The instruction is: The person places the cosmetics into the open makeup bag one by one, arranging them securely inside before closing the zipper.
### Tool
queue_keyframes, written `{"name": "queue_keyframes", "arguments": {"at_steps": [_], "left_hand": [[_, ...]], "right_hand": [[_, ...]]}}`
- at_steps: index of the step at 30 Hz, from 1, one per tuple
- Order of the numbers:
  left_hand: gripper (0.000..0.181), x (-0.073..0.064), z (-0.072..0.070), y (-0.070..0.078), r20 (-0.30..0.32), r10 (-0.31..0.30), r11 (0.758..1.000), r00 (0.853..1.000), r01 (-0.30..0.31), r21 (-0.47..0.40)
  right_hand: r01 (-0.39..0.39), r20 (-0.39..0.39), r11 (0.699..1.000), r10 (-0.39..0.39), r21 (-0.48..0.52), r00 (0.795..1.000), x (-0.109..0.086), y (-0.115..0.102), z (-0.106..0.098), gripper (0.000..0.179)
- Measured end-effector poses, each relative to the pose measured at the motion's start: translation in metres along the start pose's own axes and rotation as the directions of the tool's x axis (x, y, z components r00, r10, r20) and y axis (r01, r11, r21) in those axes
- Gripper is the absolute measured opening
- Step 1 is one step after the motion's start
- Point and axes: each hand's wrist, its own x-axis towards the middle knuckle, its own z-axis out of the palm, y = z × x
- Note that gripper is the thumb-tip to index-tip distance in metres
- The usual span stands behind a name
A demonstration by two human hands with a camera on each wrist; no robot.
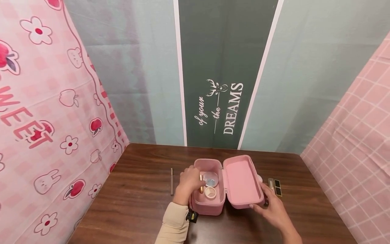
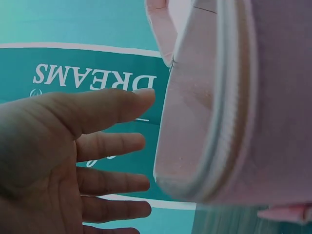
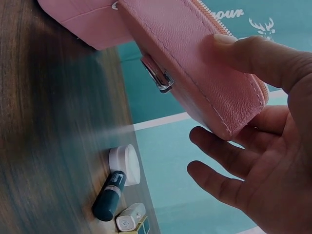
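Observation:
A pink zippered cosmetic case (image 1: 210, 209) stands on the table with its lid (image 1: 242, 181) swung out to the right. My right hand (image 1: 272, 208) grips the lid's edge, the thumb (image 3: 234, 44) on its side wall and fingers behind it. Over the case's left rim is my left hand (image 1: 190, 179); in the left wrist view its fingers (image 2: 114, 183) are extended beside the opening, holding nothing. Inside the case lie a round shiny compact (image 1: 211, 179), a round three-part palette (image 1: 210, 192) and a gold tube (image 1: 201, 184) close to the left fingertips.
A slim brown pencil (image 1: 172, 183) lies left of the case. Beyond the lid sit a white round jar (image 3: 126, 165), a dark green tube (image 3: 109, 196), a pale tube (image 3: 130, 217) and a black-and-gold compact (image 1: 278, 187). Printed cloths surround the wooden table (image 1: 140, 189).

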Motion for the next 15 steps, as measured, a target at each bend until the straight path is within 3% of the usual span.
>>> {"name": "queue_keyframes", "arguments": {"at_steps": [8,15], "left_hand": [[0.04,-0.018,-0.005,-0.011,-0.053,0.037,0.999,0.998,-0.036,0.026],[0.044,-0.026,-0.006,-0.02,-0.077,0.033,0.999,0.997,-0.03,0.035]], "right_hand": [[-0.004,0.007,1.0,0.004,0.01,1.0,0.0,-0.004,-0.001,0.082],[-0.01,0.004,1.0,0.01,0.006,1.0,-0.001,-0.007,-0.001,0.082]]}}
